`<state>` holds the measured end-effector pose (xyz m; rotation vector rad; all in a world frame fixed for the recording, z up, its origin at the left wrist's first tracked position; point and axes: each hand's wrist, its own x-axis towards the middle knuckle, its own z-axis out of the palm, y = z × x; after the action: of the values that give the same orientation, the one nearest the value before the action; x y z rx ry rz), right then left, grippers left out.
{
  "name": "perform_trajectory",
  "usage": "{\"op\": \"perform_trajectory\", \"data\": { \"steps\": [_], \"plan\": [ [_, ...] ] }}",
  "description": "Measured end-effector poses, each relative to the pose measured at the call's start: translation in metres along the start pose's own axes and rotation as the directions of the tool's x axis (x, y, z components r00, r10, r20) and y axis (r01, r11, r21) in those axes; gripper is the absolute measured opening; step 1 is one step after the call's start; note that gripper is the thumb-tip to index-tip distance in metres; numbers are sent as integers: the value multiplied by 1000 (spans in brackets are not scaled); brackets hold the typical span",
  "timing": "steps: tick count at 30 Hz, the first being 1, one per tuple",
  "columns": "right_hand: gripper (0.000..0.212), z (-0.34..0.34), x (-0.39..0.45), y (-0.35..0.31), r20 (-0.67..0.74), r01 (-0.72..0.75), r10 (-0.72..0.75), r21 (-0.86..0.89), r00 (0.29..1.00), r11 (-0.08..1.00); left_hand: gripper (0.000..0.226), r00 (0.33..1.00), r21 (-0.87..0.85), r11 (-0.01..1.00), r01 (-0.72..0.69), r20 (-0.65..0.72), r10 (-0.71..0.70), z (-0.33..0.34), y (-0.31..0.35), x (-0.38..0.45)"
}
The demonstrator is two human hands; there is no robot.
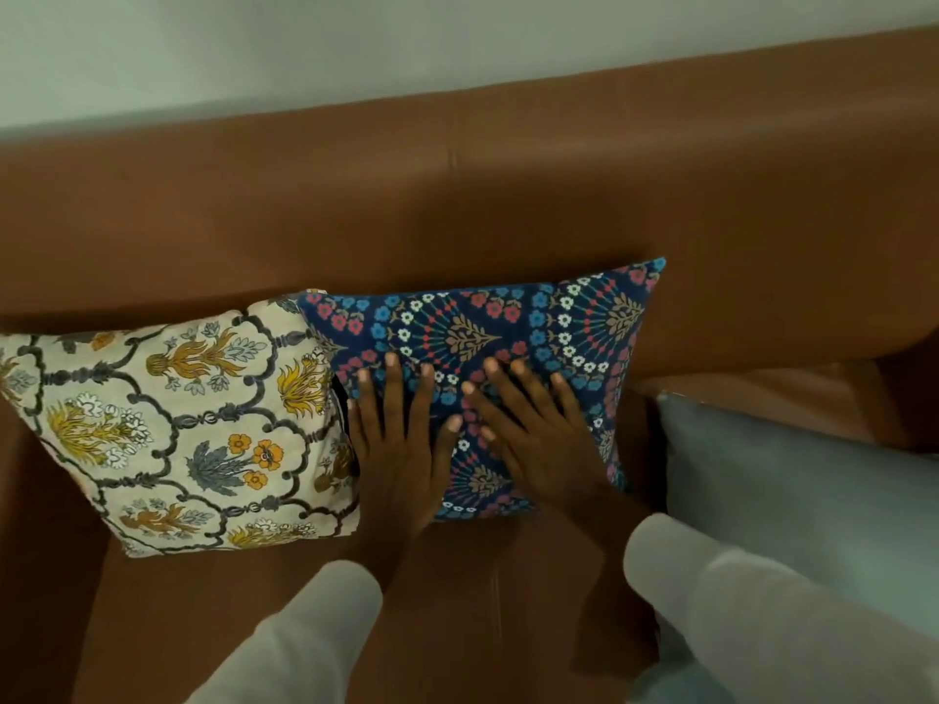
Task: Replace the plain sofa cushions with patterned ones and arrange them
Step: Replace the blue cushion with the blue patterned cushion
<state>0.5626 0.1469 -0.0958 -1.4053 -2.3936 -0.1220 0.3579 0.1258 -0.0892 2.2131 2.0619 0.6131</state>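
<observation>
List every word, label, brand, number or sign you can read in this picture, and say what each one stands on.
None: no readable text shows anywhere.
Blue patterned cushion: printed flowers only, no lettering.
Cream floral cushion: printed flowers only, no lettering.
Plain pale cushion: no label or tag in view.
Brown sofa: no brand mark or tag visible.

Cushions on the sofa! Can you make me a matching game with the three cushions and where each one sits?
Things:
1. cream floral cushion
2. blue patterned cushion
3. plain pale blue cushion

Places:
A. in the middle, under both hands
B. on the right
C. on the left

Pairs: 1-C, 2-A, 3-B. The left hand and right hand lie flat on the blue patterned cushion.
</observation>
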Motion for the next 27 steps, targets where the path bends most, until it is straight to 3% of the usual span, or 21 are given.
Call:
{"op": "perform_trajectory", "data": {
  "steps": [4, 11, 14, 17, 18, 20, 21, 23, 25, 27],
  "plan": [
    [60, 17, 1, 36, 11, 19, -19, -18, 1000, 1000, 81, 998, -85, 994, 62, 7, -62, 8, -5, 17],
    [74, 22, -27, 45, 21, -359, 358, 84, 933, 930, 115, 924, -310, 870, 383, 112, -367, 11, 0, 23],
    [78, 13, -34, 39, 119, -553, 542, 252, 832, 794, 125, 866, -410, 765, 498, 187, -464, 6, 6, 22],
    [78, -5, -43, 50, 287, -767, 724, 391, 627, 509, 119, 842, -538, 672, 508, 145, -520, -6, 13, 22],
    [75, -13, -50, 57, 330, -786, 727, 403, 603, 469, 114, 818, -562, 645, 518, 103, -566, -11, 21, 19],
    [68, -33, -69, 74, 370, -764, 675, 408, 639, 499, 105, 762, -478, 670, 569, 1, -647, -19, 51, 9],
    [64, -45, -81, 83, 361, -738, 647, 400, 672, 543, 98, 777, -400, 726, 560, -50, -627, -21, 73, 1],
    [57, -66, -111, 101, 306, -676, 603, 335, 737, 656, 79, 901, -306, 868, 391, -66, -429, -21, 122, -14],
    [55, -89, -144, 121, 307, -650, 581, 213, 754, 730, 63, 985, -284, 943, 172, 53, -163, -8, 171, -28],
    [55, -112, -179, 146, 343, -665, 603, 94, 720, 741, 59, 961, -315, 941, 126, 274, -37, 9, 214, -43]
  ]
}}
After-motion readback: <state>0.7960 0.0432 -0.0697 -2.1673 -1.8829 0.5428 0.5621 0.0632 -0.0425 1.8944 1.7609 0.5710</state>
